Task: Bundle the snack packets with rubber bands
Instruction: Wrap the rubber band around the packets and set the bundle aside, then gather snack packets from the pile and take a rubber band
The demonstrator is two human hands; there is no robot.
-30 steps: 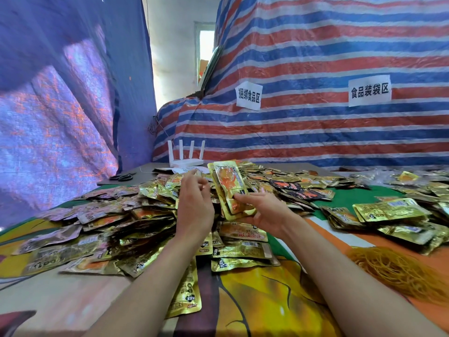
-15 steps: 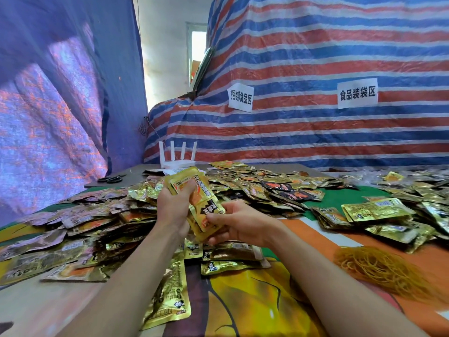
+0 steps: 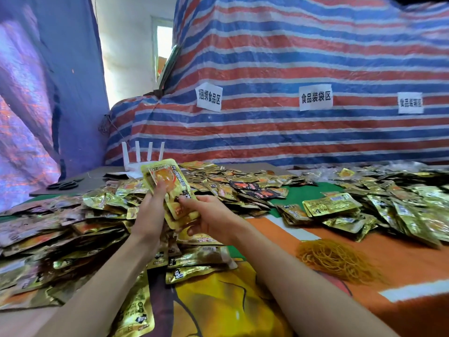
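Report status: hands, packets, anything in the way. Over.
Left hand and right hand both grip a stack of gold snack packets. No band seen on it. Rubber band pile lies to the right, path unblocked.

Lit brightly and softly by daylight from the window (image 3: 164, 45) at the back left, blown out to near white there, and by a purple glow through the blue tarp (image 3: 36, 105) on the left. Glinting hard off the foil packets (image 3: 330, 207), with only faint, soft shadows beneath. Bent by the wide angle toward the edges and smeared by motion blur at the far left and right, leaving the rubber bands (image 3: 337, 259) a fuzzy mass and the rightmost paper label (image 3: 410, 102) unreadable.
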